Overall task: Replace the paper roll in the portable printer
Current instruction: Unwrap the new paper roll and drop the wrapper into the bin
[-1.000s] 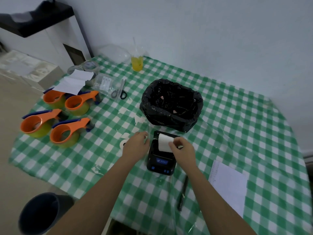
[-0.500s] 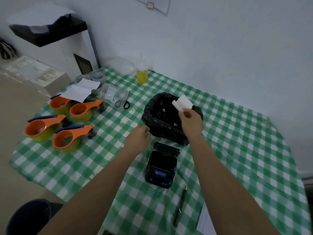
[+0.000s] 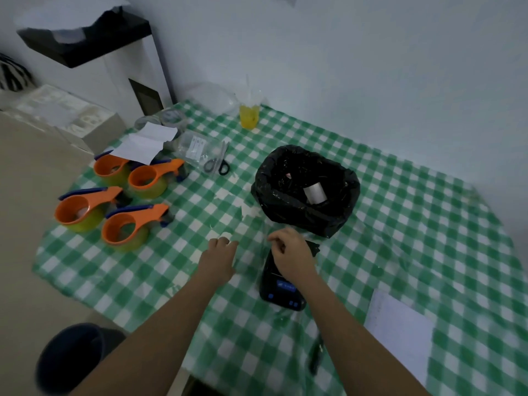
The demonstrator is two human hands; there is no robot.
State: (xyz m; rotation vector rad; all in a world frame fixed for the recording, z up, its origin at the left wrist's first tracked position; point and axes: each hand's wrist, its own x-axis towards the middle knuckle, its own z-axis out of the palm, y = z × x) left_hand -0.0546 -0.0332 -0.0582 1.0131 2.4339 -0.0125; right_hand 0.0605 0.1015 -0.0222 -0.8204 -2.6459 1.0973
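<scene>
The black portable printer (image 3: 281, 295) lies on the green checked tablecloth (image 3: 414, 224), its lid end toward the black bin bag (image 3: 285, 181). My right hand (image 3: 291, 258) hovers over the printer's lid end, fingers curled with nothing visible in them. A used white paper roll (image 3: 314, 192) lies inside the bin bag. My left hand (image 3: 220, 258) rests on the cloth to the left of the printer. Its fingertips are at a small white roll (image 3: 224, 240), which they partly hide.
Several orange tape dispensers (image 3: 128, 227) stand at the left. Scissors (image 3: 218, 165) and a plastic bag lie behind them, and a yellow drink cup (image 3: 249, 115) stands at the back. A white sheet (image 3: 400, 330) and a black pen (image 3: 315, 358) lie near the front edge. A dark bucket (image 3: 71, 358) sits on the floor.
My right hand lifted the paper roll from the printer, carried it over the bin bag and let it go. The roll now lies in the bag, and the hand is back over the printer.
</scene>
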